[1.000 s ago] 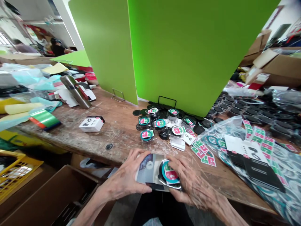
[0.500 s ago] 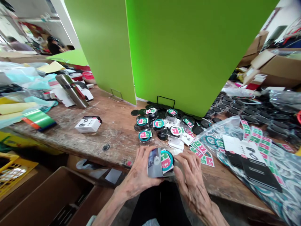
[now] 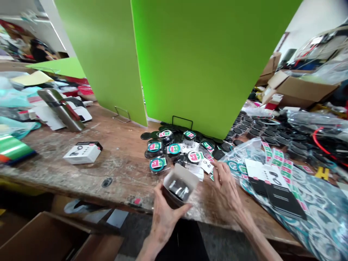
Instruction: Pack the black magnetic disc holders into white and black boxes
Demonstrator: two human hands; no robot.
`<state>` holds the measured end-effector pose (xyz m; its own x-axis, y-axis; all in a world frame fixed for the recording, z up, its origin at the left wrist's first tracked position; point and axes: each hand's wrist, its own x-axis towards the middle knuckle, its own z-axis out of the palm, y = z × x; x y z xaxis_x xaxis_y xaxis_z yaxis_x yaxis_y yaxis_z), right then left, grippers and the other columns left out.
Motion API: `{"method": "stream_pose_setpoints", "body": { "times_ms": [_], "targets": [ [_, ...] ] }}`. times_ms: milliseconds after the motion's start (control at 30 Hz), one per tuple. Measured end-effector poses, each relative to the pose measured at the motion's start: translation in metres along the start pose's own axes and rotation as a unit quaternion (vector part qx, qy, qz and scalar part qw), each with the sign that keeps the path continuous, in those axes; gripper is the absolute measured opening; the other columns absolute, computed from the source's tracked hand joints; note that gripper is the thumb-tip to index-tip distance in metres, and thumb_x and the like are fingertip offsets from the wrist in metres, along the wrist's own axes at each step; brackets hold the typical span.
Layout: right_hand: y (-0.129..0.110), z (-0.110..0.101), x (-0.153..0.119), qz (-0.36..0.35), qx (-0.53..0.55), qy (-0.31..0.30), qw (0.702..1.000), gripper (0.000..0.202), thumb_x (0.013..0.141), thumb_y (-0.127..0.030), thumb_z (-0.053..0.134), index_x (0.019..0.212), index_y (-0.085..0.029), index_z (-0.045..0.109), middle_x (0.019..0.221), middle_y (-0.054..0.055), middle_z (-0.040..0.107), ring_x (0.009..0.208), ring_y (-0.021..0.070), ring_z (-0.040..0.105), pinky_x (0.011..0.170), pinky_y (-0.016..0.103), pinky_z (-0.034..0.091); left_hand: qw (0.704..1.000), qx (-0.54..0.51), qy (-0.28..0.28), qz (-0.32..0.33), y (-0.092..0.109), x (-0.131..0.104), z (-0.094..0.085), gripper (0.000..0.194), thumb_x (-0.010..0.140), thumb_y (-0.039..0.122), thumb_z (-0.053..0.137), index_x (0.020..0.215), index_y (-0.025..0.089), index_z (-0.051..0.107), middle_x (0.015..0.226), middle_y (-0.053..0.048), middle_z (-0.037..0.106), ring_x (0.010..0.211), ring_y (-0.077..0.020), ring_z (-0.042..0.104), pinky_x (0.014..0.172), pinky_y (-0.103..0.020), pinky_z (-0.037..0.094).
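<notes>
My left hand [image 3: 166, 214] grips a small open box [image 3: 181, 183] over the table's front edge; its flap stands up and something dark and shiny lies inside. To the right, my right hand [image 3: 224, 181] reaches over the table with its fingertips at the edge of a white printed card [image 3: 206, 165]. Whether it pinches anything is hidden. Behind the box are several clear-wrapped round black items with coloured stickers, one of them [image 3: 157, 164] just left of it. A closed white box [image 3: 83, 152] sits at the left of the table.
Green panels [image 3: 187, 65] stand at the back on wire feet. A plastic bag of rings [image 3: 320, 217] with cards on it covers the right. A metal flask [image 3: 61, 108] lies back left; a cardboard box [image 3: 40, 235] is below. A person [image 3: 39, 50] is far left.
The item with the teal ring is no longer visible at the box, which is now upright with its opening showing. My right hand has left it and moved to the cards. The view has shifted right.
</notes>
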<state>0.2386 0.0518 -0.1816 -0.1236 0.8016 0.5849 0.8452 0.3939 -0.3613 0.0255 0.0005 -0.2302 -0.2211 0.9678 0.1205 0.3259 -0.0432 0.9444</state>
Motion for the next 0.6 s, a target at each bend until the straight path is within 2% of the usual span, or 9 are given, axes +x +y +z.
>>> {"method": "stream_pose_setpoints", "body": {
  "times_ms": [67, 100, 167, 200, 267, 367, 467, 600],
  "targets": [
    [0.031, 0.023, 0.011, 0.048, -0.070, -0.045, 0.995, 0.034, 0.093, -0.028, 0.038, 0.120, -0.017, 0.054, 0.114, 0.013, 0.058, 0.108, 0.0303, 0.052, 0.091, 0.053, 0.043, 0.999, 0.005, 0.005, 0.037, 0.010, 0.001, -0.006, 0.099, 0.052, 0.051, 0.084, 0.128, 0.023, 0.027, 0.125, -0.012, 0.047, 0.116, -0.0301, 0.050, 0.099, -0.048, 0.042],
    [0.044, 0.035, 0.015, 0.067, -0.099, -0.071, 0.990, 0.036, 0.092, -0.033, 0.040, 0.119, -0.016, 0.056, 0.113, 0.014, 0.058, 0.107, 0.0326, 0.051, 0.088, 0.055, 0.042, 0.997, 0.020, 0.025, 0.067, 0.015, 0.007, -0.014, 0.094, 0.057, 0.052, 0.082, 0.128, 0.023, 0.029, 0.126, -0.012, 0.046, 0.118, -0.0296, 0.048, 0.101, -0.047, 0.041],
    [0.063, 0.055, 0.022, 0.081, -0.130, -0.129, 0.980, 0.039, 0.089, -0.042, 0.044, 0.113, -0.015, 0.059, 0.110, 0.014, 0.058, 0.105, 0.0349, 0.050, 0.085, 0.055, 0.041, 0.987, 0.080, 0.092, 0.101, 0.022, 0.034, -0.038, 0.067, 0.074, 0.049, 0.068, 0.126, 0.022, 0.035, 0.123, -0.011, 0.048, 0.115, -0.0266, 0.050, 0.099, -0.044, 0.042],
    [0.070, 0.061, 0.024, 0.085, -0.132, -0.152, 0.976, 0.040, 0.087, -0.045, 0.045, 0.111, -0.016, 0.061, 0.108, 0.013, 0.058, 0.104, 0.0350, 0.050, 0.084, 0.053, 0.041, 0.979, 0.117, 0.131, 0.100, 0.023, 0.054, -0.054, 0.049, 0.083, 0.045, 0.059, 0.122, 0.021, 0.040, 0.117, -0.010, 0.052, 0.109, -0.0241, 0.054, 0.096, -0.042, 0.044],
    [0.078, 0.067, 0.026, 0.103, -0.114, -0.182, 0.971, 0.044, 0.084, -0.052, 0.046, 0.107, -0.019, 0.063, 0.103, 0.012, 0.057, 0.101, 0.0342, 0.051, 0.082, 0.051, 0.041, 0.972, 0.182, 0.132, 0.070, 0.019, 0.102, -0.085, 0.030, 0.092, 0.036, 0.043, 0.116, 0.019, 0.048, 0.108, -0.009, 0.057, 0.096, -0.0196, 0.059, 0.087, -0.036, 0.049],
    [0.085, 0.067, 0.029, 0.175, -0.072, -0.188, 0.964, 0.050, 0.074, -0.060, 0.047, 0.100, -0.020, 0.062, 0.099, 0.011, 0.058, 0.097, 0.0349, 0.053, 0.078, 0.050, 0.041, 0.963, 0.251, 0.086, 0.051, 0.003, 0.178, -0.115, 0.017, 0.088, 0.027, 0.054, 0.098, 0.016, 0.060, 0.100, -0.007, 0.062, 0.091, -0.0189, 0.060, 0.087, -0.038, 0.049],
    [0.091, 0.066, 0.033, 0.228, -0.015, -0.189, 0.955, 0.053, 0.065, -0.062, 0.050, 0.096, -0.020, 0.057, 0.098, 0.010, 0.062, 0.096, 0.0344, 0.056, 0.078, 0.049, 0.042, 0.948, 0.309, 0.055, 0.044, -0.009, 0.240, -0.119, 0.024, 0.088, 0.030, 0.059, 0.106, 0.015, 0.060, 0.114, -0.008, 0.060, 0.106, -0.0224, 0.057, 0.094, -0.047, 0.046],
    [0.105, 0.068, 0.035, 0.253, 0.100, -0.170, 0.947, 0.057, 0.067, -0.059, 0.050, 0.105, -0.018, 0.052, 0.093, 0.009, 0.067, 0.089, 0.0289, 0.063, 0.078, 0.042, 0.046, 0.936, 0.349, 0.017, 0.053, -0.016, 0.292, -0.108, 0.035, 0.089, 0.034, 0.058, 0.120, 0.017, 0.055, 0.130, -0.010, 0.053, 0.119, -0.0264, 0.050, 0.100, -0.052, 0.041]
  ]
}}
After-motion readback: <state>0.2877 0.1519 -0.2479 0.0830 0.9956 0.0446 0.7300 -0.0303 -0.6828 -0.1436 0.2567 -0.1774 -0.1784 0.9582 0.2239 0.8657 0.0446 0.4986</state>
